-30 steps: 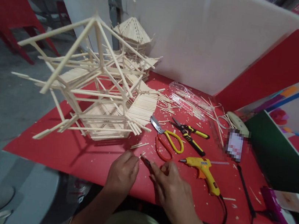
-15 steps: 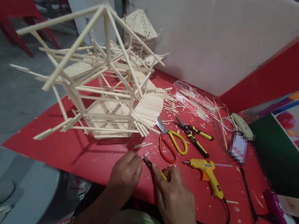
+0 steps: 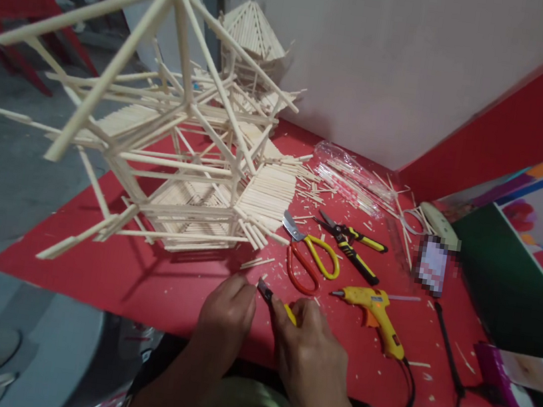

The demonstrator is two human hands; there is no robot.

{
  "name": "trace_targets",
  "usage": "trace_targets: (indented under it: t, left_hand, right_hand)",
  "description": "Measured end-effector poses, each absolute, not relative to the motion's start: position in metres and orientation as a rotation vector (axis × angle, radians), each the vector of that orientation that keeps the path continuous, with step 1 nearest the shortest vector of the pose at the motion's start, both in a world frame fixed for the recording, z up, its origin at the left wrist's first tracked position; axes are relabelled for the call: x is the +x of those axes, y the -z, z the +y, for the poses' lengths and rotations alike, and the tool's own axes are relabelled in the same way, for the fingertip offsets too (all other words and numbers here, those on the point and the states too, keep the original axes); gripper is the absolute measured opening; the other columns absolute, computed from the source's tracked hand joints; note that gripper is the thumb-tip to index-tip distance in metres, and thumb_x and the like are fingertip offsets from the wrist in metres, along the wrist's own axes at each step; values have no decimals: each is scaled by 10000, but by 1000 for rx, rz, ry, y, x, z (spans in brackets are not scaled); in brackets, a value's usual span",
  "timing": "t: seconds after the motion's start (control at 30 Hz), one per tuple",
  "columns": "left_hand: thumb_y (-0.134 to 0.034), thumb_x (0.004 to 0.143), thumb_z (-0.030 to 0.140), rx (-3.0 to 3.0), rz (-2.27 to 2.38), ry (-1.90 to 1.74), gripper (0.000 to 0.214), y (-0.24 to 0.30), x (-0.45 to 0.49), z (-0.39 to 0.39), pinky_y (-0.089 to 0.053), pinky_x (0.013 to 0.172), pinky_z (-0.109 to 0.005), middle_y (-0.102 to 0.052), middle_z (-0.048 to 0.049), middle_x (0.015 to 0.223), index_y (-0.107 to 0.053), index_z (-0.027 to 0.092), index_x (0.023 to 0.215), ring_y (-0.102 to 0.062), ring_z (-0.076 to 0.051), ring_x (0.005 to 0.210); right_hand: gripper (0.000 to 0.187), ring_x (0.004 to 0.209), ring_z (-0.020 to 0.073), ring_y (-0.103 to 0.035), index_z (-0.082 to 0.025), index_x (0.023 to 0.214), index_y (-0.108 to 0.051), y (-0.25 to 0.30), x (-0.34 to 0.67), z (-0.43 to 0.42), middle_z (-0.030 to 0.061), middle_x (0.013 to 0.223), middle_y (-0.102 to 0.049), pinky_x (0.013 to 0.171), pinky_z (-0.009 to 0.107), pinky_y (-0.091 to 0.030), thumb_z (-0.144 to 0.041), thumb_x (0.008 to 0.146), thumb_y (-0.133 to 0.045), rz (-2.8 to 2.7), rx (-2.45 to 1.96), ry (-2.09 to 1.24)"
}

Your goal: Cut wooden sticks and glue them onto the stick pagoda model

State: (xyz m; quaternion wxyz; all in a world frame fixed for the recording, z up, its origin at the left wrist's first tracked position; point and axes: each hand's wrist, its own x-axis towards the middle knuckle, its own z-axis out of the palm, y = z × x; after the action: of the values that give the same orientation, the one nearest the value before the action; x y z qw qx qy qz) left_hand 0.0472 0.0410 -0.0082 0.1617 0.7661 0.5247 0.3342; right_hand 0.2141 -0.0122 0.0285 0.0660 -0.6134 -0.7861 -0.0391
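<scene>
"How are the hands set?"

"Close together over the near edge of the red table (image 3: pixel 76 263), backs upward, forearms slanting in from below. The left hand (image 3: pixel 228 308) has its fingers curled in, the grip clenched; I can't tell what, if anything, is pinched inside."

"And the right hand (image 3: pixel 310 344)?"

"Its grip is wrapped around a yellow-handled tool (image 3: pixel 266 293), thumb laid forward. The narrow dark head points toward the left fingertips, just beside them, and a tiny pale scrap (image 3: pixel 264 276) shows by its tip."

"What lies just beyond?"

"A few slim cut sticks (image 3: pixel 257 263), pale wood, straight and plain. Then scissors (image 3: pixel 304 255) with a broad metal blade and looped handles, one red, one yellow. Past them are black-and-yellow snips (image 3: pixel 355 252), handles spread, and to the right a smooth plastic glue gun (image 3: pixel 377 316) with a translucent rod in its back and a black cord."

"The big piece on the left?"

"An open wooden frame (image 3: pixel 179 163) of pale rods, peaked on top, see-through on every side. Beside it curves a slatted panel (image 3: pixel 267 193), ribbed by sticks laid edge to edge. Behind, by the wall, a second model has a closed, cone-like stick roof (image 3: pixel 252 31). Right of that lies a crinkled clear bag (image 3: pixel 351 174) of loose sticks."
</scene>
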Motion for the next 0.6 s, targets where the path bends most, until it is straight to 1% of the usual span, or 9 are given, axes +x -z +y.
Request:
trace_targets:
  t: [0.13,0.23,0.4,0.5,0.6]
  left_hand:
    - [-456,915,102,2219,1490,-954,268,9,47,41,-430,630,-288,-546,-32,701,-588,181,696,-537,-172,664]
    - [-451,922,111,2239,1482,-947,272,12,46,42,-434,632,-290,-546,-35,703,-587,182,697,-541,-176,669]
    - [-453,921,125,2266,1465,-964,249,16,43,42,-437,621,-280,-541,-30,708,-597,185,727,-539,-171,663]
    - [-451,918,125,2268,1480,-960,233,14,43,42,-446,638,-277,-561,-38,733,-607,187,756,-553,-170,682]
    - [-432,926,136,2302,1562,-886,254,10,44,42,-441,627,-281,-571,-43,731,-609,194,754,-550,-174,669]
  right_hand:
    - [466,747,163,-548,-344,1331,-560,-32,214,-12,76,988,-562,527,218,-350,-214,883,-566,-2356,-1870,94]
    - [453,754,165,-548,-339,1328,-566,-32,211,-9,79,987,-562,535,219,-353,-210,894,-555,-2338,-1875,97]
    - [445,760,170,-552,-326,1316,-588,-28,211,-3,81,972,-559,571,227,-402,-187,894,-555,-2290,-1845,52]
    - [400,791,169,-569,-315,1322,-588,-28,219,-7,77,978,-551,618,243,-462,-220,943,-508,-2189,-1747,-107]
    - [396,874,172,-595,-288,1367,-552,-32,227,-9,84,1023,-564,727,289,-520,-271,983,-461,-1934,-1663,-343]
